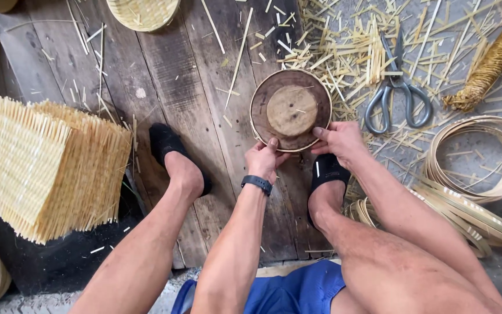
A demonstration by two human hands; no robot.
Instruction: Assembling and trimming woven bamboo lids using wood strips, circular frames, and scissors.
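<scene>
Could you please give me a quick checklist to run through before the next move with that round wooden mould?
1. Left hand on the near rim of the round wooden mould: ok.
2. Right hand on the rim as well: ok.
3. Mould lying flat on the plank floor: ok.
4. Scissors apart from both hands: ok.
5. Bamboo hoops at hand, on the right: ok.
6. How firm each grip is: cannot tell.

a bamboo-weaving workshop: split strips [344, 52] litter the plank floor [175, 87], beside scissors [396, 87] and coiled hoops [483, 157].
</scene>
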